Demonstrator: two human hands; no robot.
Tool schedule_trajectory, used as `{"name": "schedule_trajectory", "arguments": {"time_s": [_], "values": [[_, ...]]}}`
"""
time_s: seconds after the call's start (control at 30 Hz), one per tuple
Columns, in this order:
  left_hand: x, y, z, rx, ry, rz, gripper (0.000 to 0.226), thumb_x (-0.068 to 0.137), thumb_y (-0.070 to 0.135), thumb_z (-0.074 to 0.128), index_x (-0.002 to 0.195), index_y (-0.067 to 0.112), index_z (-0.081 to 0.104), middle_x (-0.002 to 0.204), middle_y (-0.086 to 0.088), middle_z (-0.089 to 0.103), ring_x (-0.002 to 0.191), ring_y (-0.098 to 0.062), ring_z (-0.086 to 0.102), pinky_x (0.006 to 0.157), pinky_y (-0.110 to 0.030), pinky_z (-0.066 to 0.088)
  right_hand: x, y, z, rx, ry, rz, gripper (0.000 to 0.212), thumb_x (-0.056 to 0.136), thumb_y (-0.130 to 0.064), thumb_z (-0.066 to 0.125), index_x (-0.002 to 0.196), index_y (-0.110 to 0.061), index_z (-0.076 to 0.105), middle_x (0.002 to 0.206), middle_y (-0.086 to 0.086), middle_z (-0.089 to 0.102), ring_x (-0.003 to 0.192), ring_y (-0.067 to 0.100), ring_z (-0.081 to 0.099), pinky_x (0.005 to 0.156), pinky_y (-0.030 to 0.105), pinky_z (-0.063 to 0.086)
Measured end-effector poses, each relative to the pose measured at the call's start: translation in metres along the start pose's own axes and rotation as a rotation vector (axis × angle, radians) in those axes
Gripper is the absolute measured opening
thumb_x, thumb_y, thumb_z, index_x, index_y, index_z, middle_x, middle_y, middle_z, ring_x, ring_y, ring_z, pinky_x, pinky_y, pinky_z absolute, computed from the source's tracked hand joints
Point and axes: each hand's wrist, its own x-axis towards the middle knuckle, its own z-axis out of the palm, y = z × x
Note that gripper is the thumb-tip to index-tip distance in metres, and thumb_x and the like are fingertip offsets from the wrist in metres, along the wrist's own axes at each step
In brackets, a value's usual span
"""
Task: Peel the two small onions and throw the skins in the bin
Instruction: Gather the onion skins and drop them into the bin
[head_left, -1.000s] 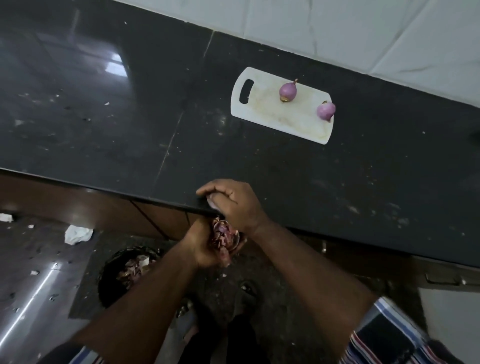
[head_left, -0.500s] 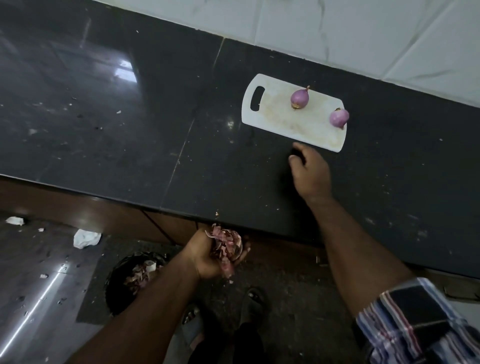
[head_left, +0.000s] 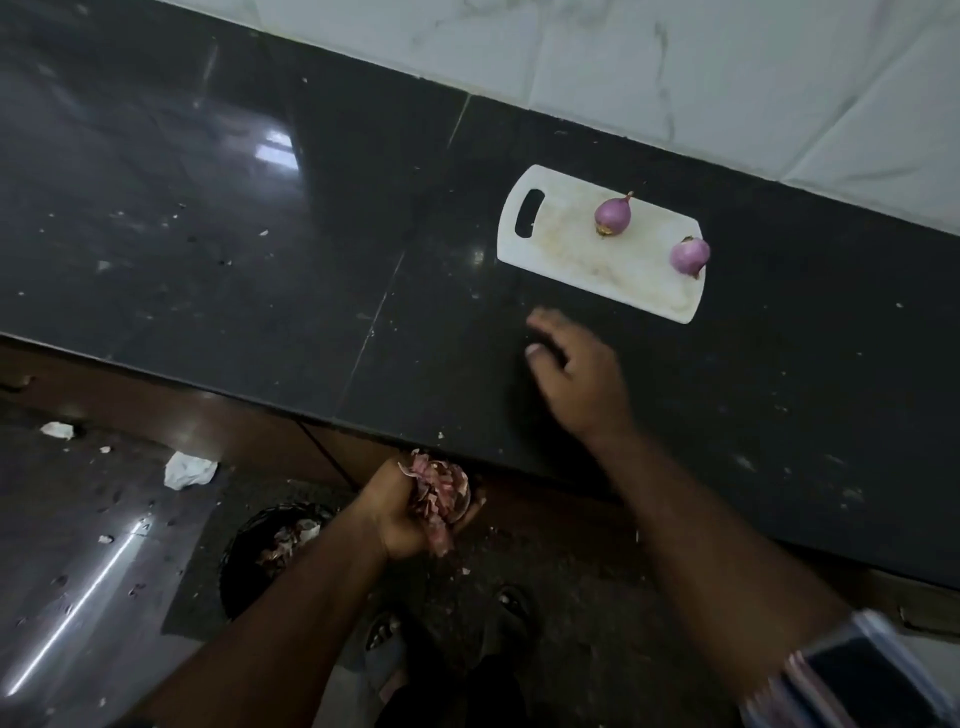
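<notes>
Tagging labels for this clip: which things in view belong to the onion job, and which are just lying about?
Job:
- two peeled onions on the cutting board
- onion skins held in the left hand
- bin on the floor
- right hand over the counter

Lying about:
- crumpled white scraps on the floor
- sandals

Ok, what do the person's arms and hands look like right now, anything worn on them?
Both forearms are bare, and the left hand and right hand carry no gloves, rings or watch that I can see. Only the right arm shows clothing: a striped short sleeve, dark with pale and reddish stripes, blurred at the frame's lower right corner.
</notes>
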Motion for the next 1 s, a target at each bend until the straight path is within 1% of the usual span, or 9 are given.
{"name": "schedule_trajectory", "arguments": {"time_s": [0.1,0.23,0.43,0.53,0.63,0.7,0.8,0.87,1.0], "values": [[-0.002,0.002,-0.003,0.009,-0.004,0.007,0.022,0.089,0.017,0.046,0.084,0.009,0.065,0.084,-0.012,0.065,0.085,-0.026,0.06,0.078,-0.045,0.058,0.037,0.021,0.0,-0.178,-0.033,0.135,0.051,0.098,-0.031,0.054,0.146,-0.014,0.045,0.155,0.006,0.04,0.147,0.019,0.03,0.121,0.035,0.022],[0.0,0.007,-0.012,-0.016,-0.01,0.037,0.027,0.094,0.02,0.042,0.089,0.01,0.067,0.089,-0.011,0.067,0.088,-0.026,0.061,0.078,-0.044,0.06,0.021,-0.009,0.049,-0.249,-0.151,-0.106,0.059,0.095,-0.032,0.046,0.147,-0.008,0.042,0.156,0.012,0.039,0.148,0.025,0.029,0.122,0.034,0.013],[-0.016,0.01,-0.006,0.099,-0.129,0.037,0.057,0.103,0.034,0.037,0.068,0.01,0.075,0.072,-0.009,0.073,0.063,-0.021,0.073,0.05,-0.026,0.056,-0.076,-0.06,0.072,0.057,-0.437,-0.339,0.046,0.092,-0.015,0.051,0.138,-0.01,0.056,0.146,0.005,0.054,0.14,0.012,0.043,0.12,0.03,0.026],[-0.013,0.011,-0.009,0.076,-0.116,0.038,0.041,0.1,0.03,0.039,0.087,0.008,0.072,0.086,-0.012,0.072,0.079,-0.024,0.07,0.065,-0.033,0.06,-0.068,-0.061,0.057,0.188,-0.282,-0.224,0.039,0.089,-0.01,0.056,0.127,-0.012,0.066,0.134,0.001,0.064,0.127,0.005,0.055,0.111,0.027,0.041],[-0.006,0.013,-0.013,0.039,-0.086,0.048,0.034,0.099,0.03,0.042,0.1,0.011,0.071,0.099,-0.011,0.073,0.089,-0.025,0.067,0.083,-0.041,0.057,-0.049,-0.056,0.055,0.112,-0.124,-0.111,0.043,0.086,-0.017,0.056,0.128,-0.013,0.065,0.133,0.001,0.064,0.126,0.007,0.056,0.11,0.034,0.043],[-0.008,0.012,-0.014,0.043,-0.138,0.054,0.034,0.1,0.034,0.044,0.1,0.012,0.07,0.098,-0.01,0.072,0.089,-0.023,0.069,0.081,-0.036,0.058,-0.063,-0.063,0.068,0.068,-0.195,-0.169,0.044,0.086,-0.015,0.055,0.129,-0.011,0.063,0.135,0.003,0.063,0.13,0.011,0.054,0.114,0.038,0.039],[-0.014,0.01,-0.02,0.055,-0.186,0.063,0.031,0.088,0.037,0.055,0.077,0.014,0.072,0.077,-0.005,0.07,0.073,-0.018,0.072,0.071,-0.029,0.056,-0.1,-0.071,0.088,0.143,-0.24,-0.251,0.04,0.087,-0.004,0.055,0.126,-0.007,0.066,0.134,0.005,0.063,0.13,0.011,0.054,0.114,0.033,0.038],[-0.015,0.006,-0.032,0.017,-0.193,0.097,0.024,0.09,0.031,0.052,0.083,0.014,0.067,0.075,-0.004,0.068,0.071,-0.016,0.07,0.067,-0.026,0.056,-0.116,-0.072,0.103,0.095,-0.169,-0.291,0.036,0.09,-0.005,0.055,0.124,-0.007,0.067,0.134,0.006,0.063,0.132,0.012,0.052,0.114,0.032,0.039],[-0.017,-0.007,-0.051,-0.129,-0.188,0.158,0.039,0.106,0.028,0.031,0.096,0.01,0.065,0.087,-0.006,0.067,0.085,-0.016,0.067,0.069,-0.024,0.059,-0.124,-0.069,0.134,-0.045,-0.038,-0.32,0.03,0.093,-0.015,0.055,0.116,-0.007,0.071,0.126,0.007,0.067,0.124,0.018,0.058,0.108,0.034,0.043]]}}
